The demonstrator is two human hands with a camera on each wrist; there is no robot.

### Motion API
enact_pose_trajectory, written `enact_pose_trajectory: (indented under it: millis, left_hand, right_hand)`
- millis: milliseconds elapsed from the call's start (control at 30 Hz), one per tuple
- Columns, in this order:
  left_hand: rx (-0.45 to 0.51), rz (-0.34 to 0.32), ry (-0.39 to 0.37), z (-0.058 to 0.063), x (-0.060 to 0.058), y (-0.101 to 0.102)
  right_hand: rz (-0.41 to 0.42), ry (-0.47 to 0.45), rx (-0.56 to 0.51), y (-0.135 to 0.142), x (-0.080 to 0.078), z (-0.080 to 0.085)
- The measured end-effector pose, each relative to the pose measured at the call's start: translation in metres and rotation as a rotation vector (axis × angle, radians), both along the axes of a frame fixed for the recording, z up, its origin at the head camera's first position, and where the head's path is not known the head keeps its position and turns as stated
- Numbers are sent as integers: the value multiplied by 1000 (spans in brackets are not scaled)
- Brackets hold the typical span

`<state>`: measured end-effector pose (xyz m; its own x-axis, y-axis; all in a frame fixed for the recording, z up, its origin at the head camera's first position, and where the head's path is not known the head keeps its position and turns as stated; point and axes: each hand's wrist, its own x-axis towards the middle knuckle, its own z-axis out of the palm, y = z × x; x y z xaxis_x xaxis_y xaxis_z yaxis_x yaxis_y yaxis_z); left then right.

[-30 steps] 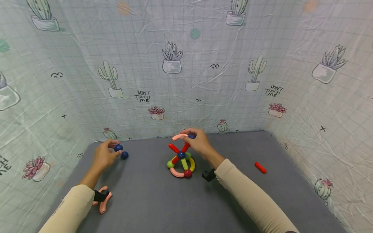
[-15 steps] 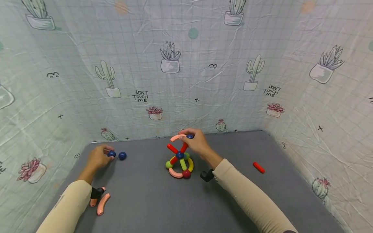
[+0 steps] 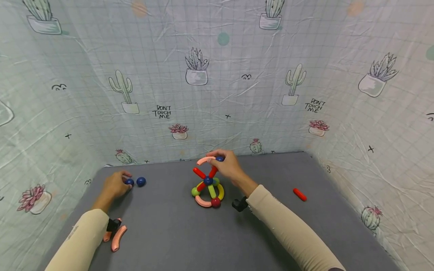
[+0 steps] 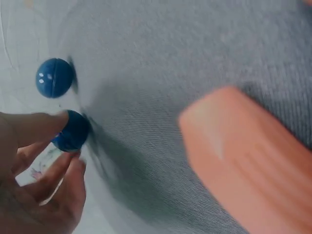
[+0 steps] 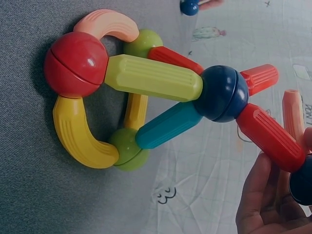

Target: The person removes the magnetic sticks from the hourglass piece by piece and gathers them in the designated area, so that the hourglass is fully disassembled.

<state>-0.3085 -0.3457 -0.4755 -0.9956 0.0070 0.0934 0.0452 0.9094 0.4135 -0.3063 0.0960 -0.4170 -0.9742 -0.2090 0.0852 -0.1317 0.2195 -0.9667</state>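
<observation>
My left hand [image 3: 116,184] pinches a blue ball [image 4: 73,131] between thumb and fingers, low at the table. A second blue ball [image 3: 141,181] lies just to its right. My right hand [image 3: 228,164] holds the blue ball [image 3: 219,159] at the top of a magnetic-stick structure, with a pink curved stick [image 3: 205,160] reaching left from there. Below it, a red stick [image 5: 270,138] leads to the central blue ball [image 5: 222,93]. The structure stands on a ring of curved sticks joined by a red ball [image 5: 76,64] and green balls [image 5: 129,148].
A loose red stick [image 3: 300,194] lies on the grey table [image 3: 162,233] at the right. Pink curved sticks [image 3: 118,238] lie beneath my left wrist, one partly hidden by the wrist camera. A cactus-print cloth [image 3: 217,94] stands behind and at both sides.
My left hand has lowered its blue ball to the table and shifted left, away from the second ball. The right hand keeps its hold on the structure; the head view has turned slightly.
</observation>
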Motion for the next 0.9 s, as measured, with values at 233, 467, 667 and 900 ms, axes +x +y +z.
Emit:
enact_pose_trajectory:
  millis: [233, 467, 667, 900]
  left_hand:
    - [-21, 52, 284, 19, 12, 38]
    - [97, -80, 332, 48, 22, 100]
    - [224, -225, 209, 50, 27, 144]
    - [374, -337, 119, 51, 30, 185]
  right_hand:
    - [2, 3, 12, -1, 2, 1]
    - [-4, -18, -6, -1, 1, 1]
    - [8, -19, 6, -2, 1, 0]
    - [23, -8, -10, -2, -1, -1]
